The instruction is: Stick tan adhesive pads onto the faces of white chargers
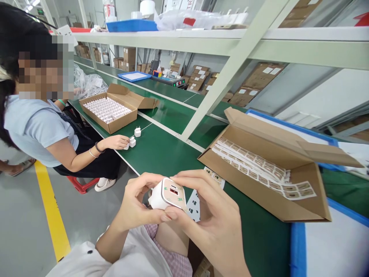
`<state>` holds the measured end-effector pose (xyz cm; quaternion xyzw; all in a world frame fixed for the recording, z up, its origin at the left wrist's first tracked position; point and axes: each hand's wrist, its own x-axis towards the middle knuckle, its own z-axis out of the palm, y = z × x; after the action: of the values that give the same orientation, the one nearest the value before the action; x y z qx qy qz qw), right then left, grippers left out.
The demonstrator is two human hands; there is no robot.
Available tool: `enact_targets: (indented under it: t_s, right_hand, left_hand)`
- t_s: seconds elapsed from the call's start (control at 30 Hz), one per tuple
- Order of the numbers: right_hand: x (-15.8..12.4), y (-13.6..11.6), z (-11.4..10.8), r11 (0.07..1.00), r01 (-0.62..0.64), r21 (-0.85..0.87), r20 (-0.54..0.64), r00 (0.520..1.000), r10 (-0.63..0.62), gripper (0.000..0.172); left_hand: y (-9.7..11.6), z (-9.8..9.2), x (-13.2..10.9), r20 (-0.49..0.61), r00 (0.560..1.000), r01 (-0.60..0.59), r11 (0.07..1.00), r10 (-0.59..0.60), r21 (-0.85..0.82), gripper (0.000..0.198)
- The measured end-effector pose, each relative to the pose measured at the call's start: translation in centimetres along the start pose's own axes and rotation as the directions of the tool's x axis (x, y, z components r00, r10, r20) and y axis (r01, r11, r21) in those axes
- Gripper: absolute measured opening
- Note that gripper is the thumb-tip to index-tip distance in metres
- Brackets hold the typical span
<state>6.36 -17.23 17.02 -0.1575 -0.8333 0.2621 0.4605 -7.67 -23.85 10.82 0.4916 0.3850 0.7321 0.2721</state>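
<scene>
- Fingers (196, 181) of both hands are clenched around a white plug charger (157, 198), holding it up over the person's lap, just in front of the bench edge
- The left hand (135, 204) grips the charger from one side and the right hand (210, 209) from the other, with fingertips pressed on its corners
- The charger's upturned face shows a dark port with red inside, ringed by a thin adhesive label (178, 194)
- A die-cut white sheet (193, 206) lies on the green bench (253, 231), partly behind the hands
- To the right, an open cardboard box (259, 142) sits on the bench, with overlapping strips of brown-printed labels (250, 163) inside and trailing over its front wall
- Farther along, a co-worker's hand (113, 142), below a light blue sleeve (37, 127), touches a small white plug (126, 146), with two more white plugs (137, 132) just beside it
- Past them, a second cardboard box (108, 119) holds tight rows of white plugs (106, 109)
- A blue tray (132, 25) rests on the shelf (173, 42) above the bench
</scene>
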Motion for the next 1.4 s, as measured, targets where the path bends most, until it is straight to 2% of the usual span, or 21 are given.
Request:
enact_targets:
  t_s: [0.23, 0.4, 0.47, 0.53, 0.6, 0.67, 0.77, 0.9, 1.03, 1.1, 1.17, 1.27, 1.33, 1.4]
  right_hand:
    - [-0.4, -0.1, -0.5, 0.999, 0.023, -0.045, 0.02, 1.0, -0.022, 0.024]
    - [-0.8, -0.1, -0.7, 0.999, 0.043, -0.026, 0.039, 0.998, -0.042, 0.024]
    - [-1.6, 0.3, -0.7, 1.0, 0.018, -0.022, 0.038, 0.999, -0.017, 0.024]
    - [-3.2, 0.7, -0.8, 0.999, -0.034, -0.042, 0.001, 0.999, 0.035, 0.026]
    - [-5.4, 1.2, -1.1, 0.993, -0.103, -0.061, -0.09, 0.991, 0.097, 0.029]
    - [-8.1, 1.6, -1.9, 0.98, -0.184, -0.074, -0.218, 0.962, 0.164, 0.034]
    - [-12.0, 2.3, -3.5, 0.948, -0.309, -0.081, -0.426, 0.87, 0.247, 0.045]
    - [-17.2, 2.7, -5.7, 0.898, -0.435, -0.066, -0.675, 0.682, 0.281, 0.045]
    - [-21.7, 2.9, -7.2, 0.837, -0.547, -0.028, -0.852, 0.451, 0.266, 0.033]
    - [-23.5, 3.1, -8.0, 0.805, -0.593, -0.009, -0.894, 0.366, 0.26, 0.027]
    - [-24.9, 3.2, -9.1, 0.765, -0.642, -0.045, -0.921, 0.323, 0.217, 0.022]
    - [-26.7, 3.2, -11.2, 0.681, -0.716, -0.154, -0.948, 0.302, 0.104, 0.02]
    - [-27.6, 3.5, -12.8, 0.647, -0.743, -0.168, -0.967, 0.254, 0.04, 0.02]
    - [-28.4, 4.5, -14.6, 0.661, -0.739, -0.128, -0.985, 0.171, 0.001, 0.019]
  left_hand:
    - [-0.4, 0.0, -0.1, 0.024, 0.999, -0.043, 0.999, 0.044, -0.023, 0.048]
    - [-1.0, -0.4, -0.1, 0.106, 0.987, -0.115, 0.992, 0.121, -0.06, 0.049]
    - [-1.1, -0.6, -0.2, 0.169, 0.982, -0.081, 0.996, 0.085, -0.03, 0.046]
    - [-1.3, -0.3, -0.6, 0.217, 0.976, 0.008, 0.999, -0.015, 0.032, 0.045]
    - [-2.1, 0.4, -1.3, 0.243, 0.962, 0.103, 0.991, -0.122, 0.089, 0.049]
    - [-3.7, 1.6, -1.9, 0.304, 0.938, 0.146, 0.985, -0.166, 0.088, 0.048]
    - [-7.1, 4.7, -2.6, 0.464, 0.851, 0.243, 0.968, -0.245, 0.066, 0.035]
    - [-10.3, 11.1, -4.7, 0.485, 0.788, 0.367, 0.922, -0.379, 0.125, 0.032]
    - [-11.4, 16.9, -7.1, 0.611, 0.717, 0.281, 0.941, -0.336, 0.188, 0.036]
    - [-11.9, 19.4, -7.7, 0.668, 0.66, 0.24, 0.939, -0.343, 0.245, 0.037]
    - [-12.4, 21.8, -8.0, 0.71, 0.585, 0.239, 0.92, -0.391, 0.31, 0.039]
    - [-12.9, 25.9, -8.4, 0.775, 0.492, 0.24, 0.918, -0.396, 0.316, 0.046]
    - [-13.1, 29.2, -8.7, 0.83, 0.47, 0.163, 0.954, -0.299, 0.251, 0.046]
    - [-13.5, 32.6, -9.2, 0.861, 0.486, 0.04, 0.988, -0.152, 0.152, 0.037]
